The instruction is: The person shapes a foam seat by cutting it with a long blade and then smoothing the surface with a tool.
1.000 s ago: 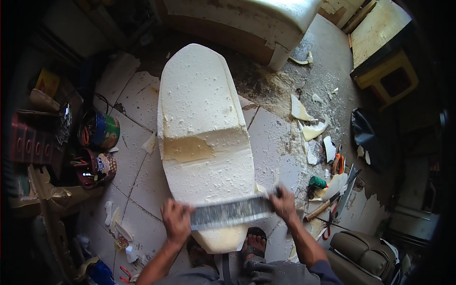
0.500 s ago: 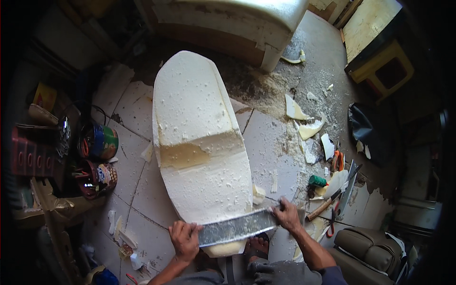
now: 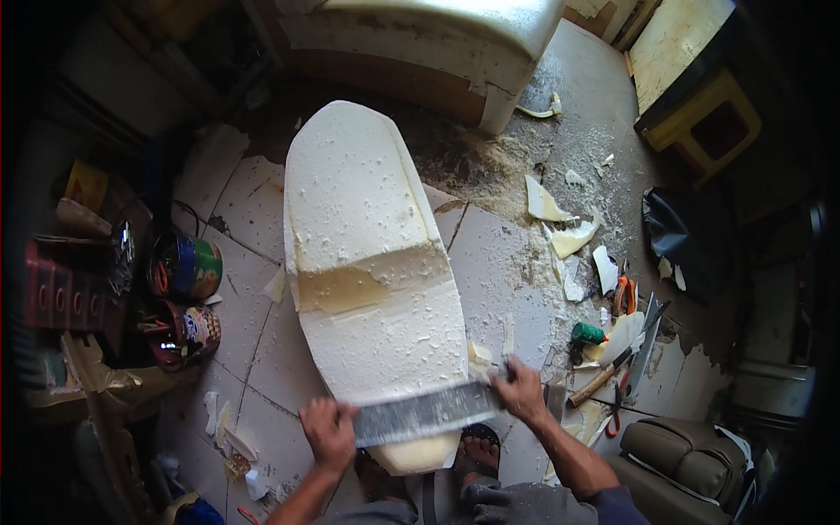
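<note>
A long cream foam seat pad (image 3: 363,192) lies lengthwise in front of me, with a step across its middle and crumbs over its surface. A wide grey strip of what looks like sandpaper (image 3: 429,413) stretches across its near end. My left hand (image 3: 330,430) is closed round the strip's left end. The right end is pinched in my right hand (image 3: 522,390), just beyond the foam's right edge. Below the strip the foam's narrow near tip shows between my feet. The foam under the strip is hidden.
Tubs of tools (image 3: 188,267) and a red drawer box (image 3: 66,289) stand at left. Foam scraps (image 3: 573,236), orange-handled pliers (image 3: 625,296), a green-capped bottle (image 3: 587,333) and a long blade (image 3: 646,350) lie at right. A brown padded seat (image 3: 678,459) sits near right.
Both hands and the strip have shifted slightly left, the right hand also a little up the foam. The strip's right end is now blurred by motion.
</note>
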A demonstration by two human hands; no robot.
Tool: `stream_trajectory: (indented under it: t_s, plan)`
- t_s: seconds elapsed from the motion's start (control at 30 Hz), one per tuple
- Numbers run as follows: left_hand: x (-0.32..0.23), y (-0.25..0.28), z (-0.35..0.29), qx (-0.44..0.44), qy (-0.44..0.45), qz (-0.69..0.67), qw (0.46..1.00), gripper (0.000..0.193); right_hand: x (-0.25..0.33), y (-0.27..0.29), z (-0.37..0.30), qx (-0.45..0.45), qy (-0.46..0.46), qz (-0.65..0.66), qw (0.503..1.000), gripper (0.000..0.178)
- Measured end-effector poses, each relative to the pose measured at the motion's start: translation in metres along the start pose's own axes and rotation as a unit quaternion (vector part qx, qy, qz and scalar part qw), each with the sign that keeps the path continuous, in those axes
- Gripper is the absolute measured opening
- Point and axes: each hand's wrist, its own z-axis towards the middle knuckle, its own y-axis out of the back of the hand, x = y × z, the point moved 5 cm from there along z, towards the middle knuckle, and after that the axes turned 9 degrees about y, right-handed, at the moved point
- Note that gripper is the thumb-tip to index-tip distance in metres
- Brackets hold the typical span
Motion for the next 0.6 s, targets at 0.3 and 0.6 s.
stream_trajectory:
  t_s: [0.3,0.6]
  plan:
    - [0.037,0.002,-0.002,-0.001,0.079,-0.021,0.997,0.012,0.029,-0.024,0.013,-0.009,0.004,-0.014,1.000,0.044]
    - [0.029,0.006,0.148,-0.048,0.092,-0.125,0.987,0.013,0.071,-0.027,0.147,-0.092,0.058,-0.053,0.993,0.043]
